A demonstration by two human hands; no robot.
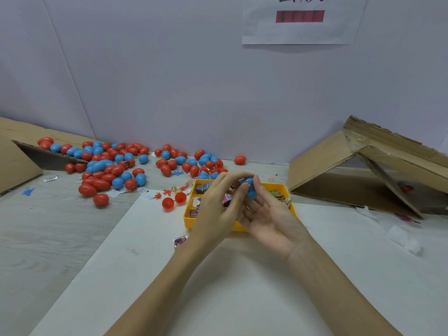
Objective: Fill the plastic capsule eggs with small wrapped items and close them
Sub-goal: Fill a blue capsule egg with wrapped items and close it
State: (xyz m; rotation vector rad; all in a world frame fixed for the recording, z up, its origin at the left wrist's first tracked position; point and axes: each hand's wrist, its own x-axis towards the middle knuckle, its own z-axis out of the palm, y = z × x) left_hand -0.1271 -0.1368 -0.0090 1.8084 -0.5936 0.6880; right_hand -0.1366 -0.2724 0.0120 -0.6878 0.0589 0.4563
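Both hands met over the yellow tray [188,220]. Palm up, the right hand [269,214] cradled a blue egg [251,190] in its curled fingers, thumb against the egg's side, directly above the tray. Fingers of the left hand [218,207] were curled in toward the same egg, fingertips at its top, where a small wrapped item [245,182] showed; whether they pinched the item or only pressed it I could not tell. Small wrapped packets [202,187] lay in the tray under the hands, with a green-printed one [276,194] at its right side. Just left of the tray sat an opened red egg [173,201], its two halves side by side. One loose packet [180,241] lay just in front of the tray's near left corner. Beyond and to the left of the tray, a heap of red and blue eggs [109,166] spread across the table, reaching a cardboard box [17,163] lying on its side. Well to the right of the tray lay a second cardboard box [339,161]. A single red egg [240,160] lay behind the tray, near the wall.
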